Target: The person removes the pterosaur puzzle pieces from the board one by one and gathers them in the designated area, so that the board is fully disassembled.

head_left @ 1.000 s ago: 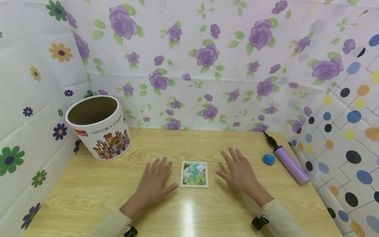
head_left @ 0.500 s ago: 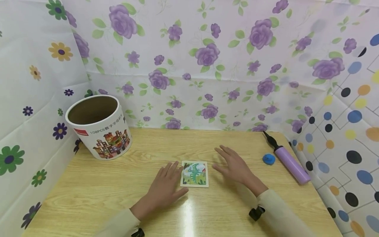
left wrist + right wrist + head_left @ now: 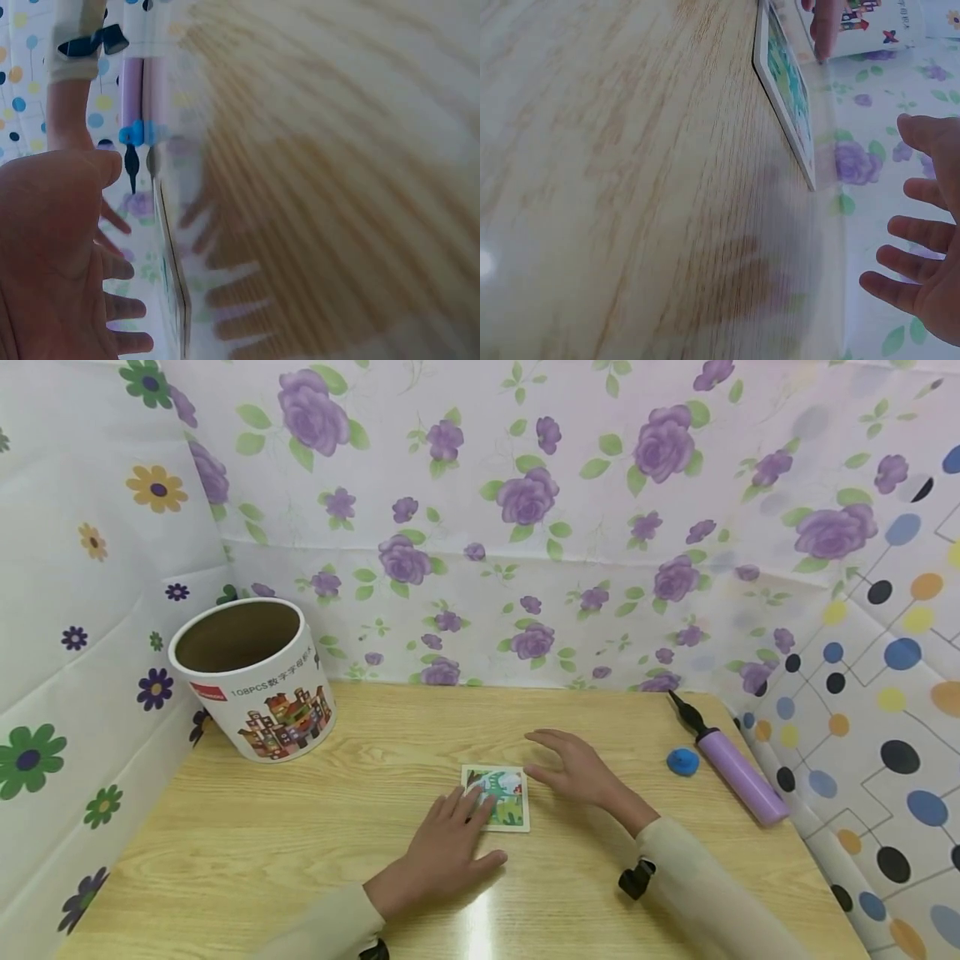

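A small square picture board (image 3: pixel 512 812) with a pale rim and a green dinosaur picture lies flat on the table. My left hand (image 3: pixel 450 852) hovers above its lower left part, fingers spread and hiding some of the picture. In the left wrist view, a gap shows between those fingers (image 3: pixel 126 307) and the board (image 3: pixel 176 285). Just beyond the board's right edge, my right hand (image 3: pixel 573 768) is held over the table with fingers extended. The right wrist view shows its fingers (image 3: pixel 919 232) spread and apart from the board (image 3: pixel 791 94). Neither hand holds anything.
A large white bucket (image 3: pixel 258 693) printed with a block picture stands at the back left. On the right lie a small blue lump (image 3: pixel 682 762) and a purple hand pump (image 3: pixel 742 775) with a black nozzle. Patterned cloth walls (image 3: pixel 480 610) border the wooden table (image 3: pixel 300 827).
My left hand has moved right, from beside the board to over its lower left part. My right hand has shifted left toward the board's right edge. The board stays in place.
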`<state>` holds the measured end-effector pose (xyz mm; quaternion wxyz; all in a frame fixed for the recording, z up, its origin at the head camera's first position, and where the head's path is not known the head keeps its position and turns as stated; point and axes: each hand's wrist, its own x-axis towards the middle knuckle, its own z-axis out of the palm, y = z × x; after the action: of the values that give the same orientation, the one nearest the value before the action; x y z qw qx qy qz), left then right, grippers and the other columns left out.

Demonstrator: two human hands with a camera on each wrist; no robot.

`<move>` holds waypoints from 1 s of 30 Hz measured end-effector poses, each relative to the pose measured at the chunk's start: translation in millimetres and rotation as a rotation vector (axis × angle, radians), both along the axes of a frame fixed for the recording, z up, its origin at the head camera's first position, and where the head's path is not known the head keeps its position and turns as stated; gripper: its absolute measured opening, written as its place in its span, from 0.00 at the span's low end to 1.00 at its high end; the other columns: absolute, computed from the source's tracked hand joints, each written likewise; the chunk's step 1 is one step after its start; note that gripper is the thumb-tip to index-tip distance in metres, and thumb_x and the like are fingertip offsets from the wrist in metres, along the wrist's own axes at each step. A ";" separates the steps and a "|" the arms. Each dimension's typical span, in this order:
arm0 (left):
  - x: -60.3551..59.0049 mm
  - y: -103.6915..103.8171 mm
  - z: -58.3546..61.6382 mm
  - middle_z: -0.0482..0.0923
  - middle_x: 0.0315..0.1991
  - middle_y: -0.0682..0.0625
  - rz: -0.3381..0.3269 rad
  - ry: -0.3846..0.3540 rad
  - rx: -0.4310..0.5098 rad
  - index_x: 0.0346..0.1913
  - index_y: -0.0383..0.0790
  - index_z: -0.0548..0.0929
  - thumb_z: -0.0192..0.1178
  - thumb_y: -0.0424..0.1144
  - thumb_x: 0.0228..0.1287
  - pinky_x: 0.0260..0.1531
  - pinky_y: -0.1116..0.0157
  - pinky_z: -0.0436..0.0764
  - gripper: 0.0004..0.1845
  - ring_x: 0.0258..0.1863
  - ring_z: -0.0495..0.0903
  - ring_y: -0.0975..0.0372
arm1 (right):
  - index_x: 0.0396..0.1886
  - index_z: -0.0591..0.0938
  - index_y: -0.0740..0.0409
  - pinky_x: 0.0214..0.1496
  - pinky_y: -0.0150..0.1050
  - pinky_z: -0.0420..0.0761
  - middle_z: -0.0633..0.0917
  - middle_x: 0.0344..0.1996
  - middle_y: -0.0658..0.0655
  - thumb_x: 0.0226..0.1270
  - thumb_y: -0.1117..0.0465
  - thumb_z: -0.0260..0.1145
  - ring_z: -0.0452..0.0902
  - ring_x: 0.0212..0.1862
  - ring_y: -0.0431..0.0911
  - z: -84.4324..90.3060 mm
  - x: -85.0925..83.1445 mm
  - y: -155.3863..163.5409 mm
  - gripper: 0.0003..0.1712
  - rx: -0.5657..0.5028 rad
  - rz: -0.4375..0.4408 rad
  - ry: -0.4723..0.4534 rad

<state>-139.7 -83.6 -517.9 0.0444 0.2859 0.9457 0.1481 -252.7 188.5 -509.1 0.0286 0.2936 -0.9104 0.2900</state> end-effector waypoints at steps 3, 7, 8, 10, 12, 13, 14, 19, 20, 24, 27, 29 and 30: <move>1.1 6.5 -0.3 0.51 0.81 0.36 -0.014 -0.014 -0.010 0.80 0.39 0.59 0.45 0.66 0.76 0.73 0.38 0.57 0.43 0.79 0.50 0.39 | 0.71 0.76 0.54 0.68 0.61 0.71 0.77 0.69 0.59 0.72 0.37 0.64 0.71 0.71 0.58 -1.1 -3.2 -5.0 0.37 -0.005 0.014 -0.024; 1.6 15.9 -1.7 0.49 0.81 0.35 -0.009 -0.040 -0.025 0.81 0.38 0.58 0.44 0.66 0.76 0.73 0.39 0.56 0.44 0.79 0.49 0.39 | 0.71 0.77 0.53 0.65 0.58 0.75 0.78 0.68 0.56 0.72 0.35 0.63 0.73 0.69 0.56 -4.5 -7.7 -10.2 0.37 -0.017 0.031 -0.067; 1.4 18.2 -2.2 0.49 0.81 0.35 -0.008 -0.044 -0.032 0.81 0.38 0.57 0.43 0.67 0.76 0.73 0.40 0.56 0.44 0.79 0.49 0.39 | 0.70 0.78 0.53 0.64 0.58 0.77 0.79 0.67 0.56 0.72 0.35 0.63 0.74 0.69 0.56 -5.3 -8.8 -11.4 0.37 -0.026 0.038 -0.080; 0.9 22.6 -2.3 0.48 0.81 0.35 -0.009 -0.058 -0.040 0.81 0.38 0.56 0.42 0.67 0.76 0.74 0.40 0.56 0.44 0.80 0.48 0.39 | 0.70 0.78 0.52 0.61 0.56 0.80 0.79 0.67 0.55 0.72 0.36 0.64 0.75 0.67 0.55 -6.6 -10.5 -14.0 0.36 -0.049 0.050 -0.110; 0.0 26.7 -2.3 0.47 0.81 0.35 -0.015 -0.064 -0.055 0.81 0.37 0.56 0.42 0.68 0.76 0.74 0.40 0.56 0.45 0.80 0.48 0.39 | 0.69 0.79 0.52 0.58 0.55 0.82 0.80 0.66 0.55 0.71 0.37 0.65 0.77 0.66 0.56 -7.6 -12.0 -16.6 0.35 -0.071 0.060 -0.134; -0.6 28.6 -2.6 0.47 0.81 0.35 -0.018 -0.065 -0.063 0.81 0.37 0.55 0.41 0.68 0.76 0.74 0.40 0.56 0.45 0.80 0.47 0.39 | 0.68 0.80 0.51 0.57 0.55 0.82 0.80 0.65 0.54 0.71 0.37 0.65 0.77 0.65 0.55 -8.0 -12.9 -18.1 0.34 -0.080 0.062 -0.149; -1.3 30.3 -2.8 0.46 0.81 0.35 -0.021 -0.065 -0.068 0.81 0.37 0.55 0.41 0.68 0.76 0.74 0.41 0.57 0.45 0.80 0.48 0.39 | 0.68 0.80 0.51 0.56 0.54 0.82 0.81 0.65 0.54 0.71 0.38 0.65 0.77 0.64 0.55 -8.3 -13.6 -19.5 0.33 -0.086 0.066 -0.158; -4.3 37.0 -5.7 0.45 0.81 0.34 -0.021 -0.056 -0.085 0.81 0.37 0.55 0.41 0.68 0.77 0.73 0.41 0.59 0.45 0.79 0.48 0.39 | 0.67 0.81 0.50 0.55 0.52 0.83 0.82 0.63 0.52 0.71 0.41 0.67 0.79 0.61 0.52 -7.9 -17.4 -27.3 0.30 -0.096 0.086 -0.183; -4.7 37.8 -6.4 0.45 0.81 0.34 -0.019 -0.055 -0.087 0.81 0.37 0.55 0.41 0.68 0.76 0.72 0.41 0.59 0.45 0.79 0.49 0.39 | 0.67 0.81 0.51 0.55 0.51 0.83 0.82 0.63 0.52 0.72 0.42 0.67 0.80 0.61 0.52 -7.7 -18.2 -28.8 0.30 -0.096 0.092 -0.187; -5.8 39.8 -10.1 0.45 0.82 0.36 -0.008 -0.040 -0.107 0.81 0.39 0.55 0.41 0.69 0.76 0.71 0.40 0.61 0.45 0.79 0.51 0.40 | 0.66 0.82 0.52 0.54 0.50 0.83 0.83 0.62 0.52 0.72 0.47 0.68 0.80 0.60 0.51 -7.5 -21.8 -33.6 0.27 -0.094 0.101 -0.203; -6.2 41.0 -10.8 0.48 0.82 0.38 -0.003 -0.015 -0.128 0.81 0.40 0.57 0.41 0.70 0.75 0.70 0.40 0.62 0.45 0.79 0.53 0.41 | 0.65 0.82 0.53 0.54 0.49 0.84 0.83 0.61 0.52 0.73 0.49 0.69 0.80 0.59 0.51 -8.1 -24.8 -35.4 0.25 -0.095 0.104 -0.216; -6.6 41.5 -10.8 0.49 0.82 0.39 -0.001 -0.006 -0.139 0.81 0.41 0.57 0.41 0.70 0.75 0.70 0.41 0.63 0.46 0.78 0.54 0.41 | 0.64 0.83 0.54 0.53 0.49 0.84 0.83 0.60 0.52 0.72 0.50 0.69 0.81 0.58 0.51 -8.6 -26.7 -36.6 0.25 -0.100 0.118 -0.222; -6.6 41.6 -10.7 0.50 0.81 0.39 -0.001 -0.004 -0.140 0.81 0.40 0.57 0.41 0.70 0.75 0.70 0.41 0.63 0.45 0.78 0.54 0.41 | 0.64 0.83 0.54 0.53 0.48 0.84 0.84 0.60 0.52 0.73 0.49 0.69 0.81 0.58 0.51 -9.0 -27.7 -37.1 0.25 -0.099 0.124 -0.225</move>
<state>-146.3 -42.0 -528.7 0.0661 0.2821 0.9536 0.0820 -280.4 151.4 -518.2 -0.0775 0.3131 -0.8725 0.3669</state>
